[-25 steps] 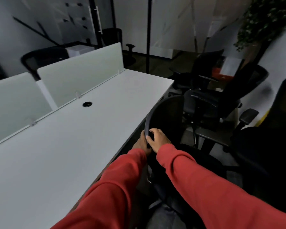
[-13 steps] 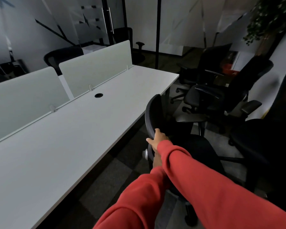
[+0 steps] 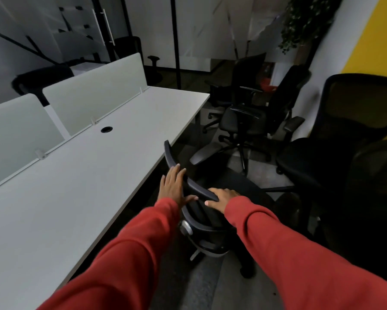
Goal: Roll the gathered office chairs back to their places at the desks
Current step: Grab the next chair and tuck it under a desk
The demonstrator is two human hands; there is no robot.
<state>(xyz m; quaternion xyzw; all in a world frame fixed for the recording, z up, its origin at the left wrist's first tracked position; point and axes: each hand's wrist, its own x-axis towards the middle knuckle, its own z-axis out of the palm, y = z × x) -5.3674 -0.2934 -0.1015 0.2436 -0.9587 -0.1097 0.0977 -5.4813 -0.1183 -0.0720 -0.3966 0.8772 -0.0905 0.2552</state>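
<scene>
Right hand (image 3: 222, 199): fingers curled over the near end of the backrest's top rim, thumb on the near face. It is a closed wrap around the rim.
Left hand (image 3: 172, 186): fingers straight and slightly spread, palm laid flat against the left side of the same rim. The thumb reaches right, under the rim. This is a flat press, not a wrap.
Both sleeves (image 3: 125, 260) are red and enter from the near edge.

The office chair (image 3: 196, 189) is black. Its backrest top runs as a curved bar from near right to far left. A silver knob (image 3: 186, 228) shows low on the back. The seat lies to the right of the backrest, dark and hard to make out. The chair stands on the grey floor (image 3: 201, 285) just right of the desk's long right edge, about halfway along it. Whether the far tip of the rim touches the desk edge, I cannot tell.

The desk (image 3: 87, 186) is white and long, running from near left to far right. A round cable hole (image 3: 106, 129) sits towards its far left side. Two pale divider panels (image 3: 94, 95) stand along its left edge.

On the far right, well apart from the held chair, is a cluster of black chairs (image 3: 244, 124). A large mesh-backed chair (image 3: 358, 108) stands at the right edge. One more dark chair (image 3: 42, 77) sits beyond the dividers at far left.

A yellow wall band (image 3: 371, 34) is at upper right, with a hanging plant (image 3: 306, 21) beside it.
</scene>
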